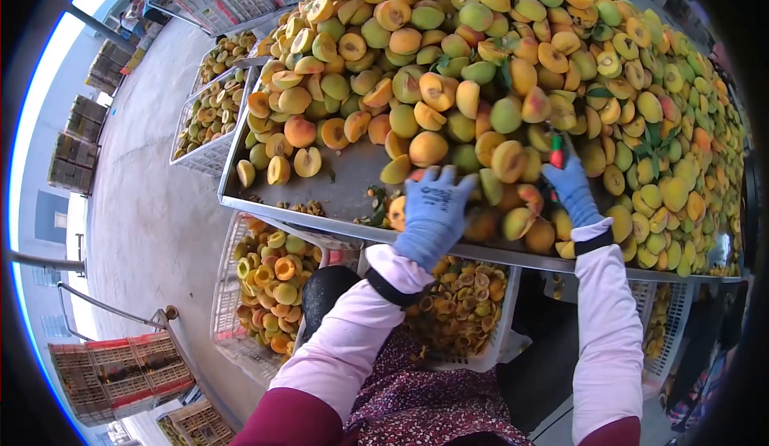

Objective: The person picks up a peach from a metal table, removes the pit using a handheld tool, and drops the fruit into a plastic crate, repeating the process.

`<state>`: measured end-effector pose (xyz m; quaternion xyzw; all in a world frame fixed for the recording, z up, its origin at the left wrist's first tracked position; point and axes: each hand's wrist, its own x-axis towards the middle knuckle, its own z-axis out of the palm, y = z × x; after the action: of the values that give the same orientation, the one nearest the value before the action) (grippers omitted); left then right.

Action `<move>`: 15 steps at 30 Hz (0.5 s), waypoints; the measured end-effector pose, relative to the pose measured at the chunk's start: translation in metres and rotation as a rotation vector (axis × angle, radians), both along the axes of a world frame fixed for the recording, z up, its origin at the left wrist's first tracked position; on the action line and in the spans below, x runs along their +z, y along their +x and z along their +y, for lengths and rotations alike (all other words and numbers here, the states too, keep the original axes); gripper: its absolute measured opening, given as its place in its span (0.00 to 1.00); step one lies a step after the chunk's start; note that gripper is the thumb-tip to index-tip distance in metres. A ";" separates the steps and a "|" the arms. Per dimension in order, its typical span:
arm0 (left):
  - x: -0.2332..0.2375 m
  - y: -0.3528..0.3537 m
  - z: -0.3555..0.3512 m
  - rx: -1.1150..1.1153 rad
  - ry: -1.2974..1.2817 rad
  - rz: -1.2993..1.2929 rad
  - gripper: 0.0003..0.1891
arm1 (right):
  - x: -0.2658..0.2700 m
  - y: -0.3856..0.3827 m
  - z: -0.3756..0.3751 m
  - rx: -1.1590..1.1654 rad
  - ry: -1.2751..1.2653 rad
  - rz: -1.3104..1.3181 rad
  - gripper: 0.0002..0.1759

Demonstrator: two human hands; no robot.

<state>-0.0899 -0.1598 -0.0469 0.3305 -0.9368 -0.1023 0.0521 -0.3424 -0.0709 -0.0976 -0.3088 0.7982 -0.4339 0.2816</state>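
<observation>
My left hand point(435, 209), in a blue-grey glove, reaches over the near edge of the metal table point(352, 167), palm down with its fingers spread against the fruit. Just beyond its fingertips sits a whole-looking orange peach point(428, 149). My right hand point(570, 188), gloved alike, is closed around a small red-handled tool point(556, 157); its working end is blurred among the fruit. Between my hands lie several peaches, some smeared by motion, and a halved peach point(509, 161). A big heap of peaches point(481, 69), many cut in half, covers most of the table.
Below the table edge stand a white crate point(227, 286) of peach halves and another crate point(495, 338) of darker, smaller pieces. More filled crates point(210, 153) stand at the left. Stacked crates point(120, 370) rest on a cart at lower left. The concrete floor point(152, 181) runs along the left.
</observation>
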 end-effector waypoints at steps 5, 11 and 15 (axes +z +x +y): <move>-0.003 0.053 -0.039 0.071 -0.123 -0.157 0.32 | 0.037 0.083 -0.053 0.307 0.120 0.354 0.27; 0.005 0.060 -0.036 0.021 -0.074 -0.054 0.32 | 0.082 0.076 -0.008 0.300 -0.047 0.159 0.24; 0.032 0.082 0.006 0.050 0.008 0.348 0.29 | 0.057 0.080 0.040 0.140 -0.035 -0.517 0.16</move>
<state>-0.0078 -0.1537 -0.0145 0.3312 -0.9048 -0.1601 0.2146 -0.2626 -0.0311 -0.0404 -0.2468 0.6688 -0.4916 0.5001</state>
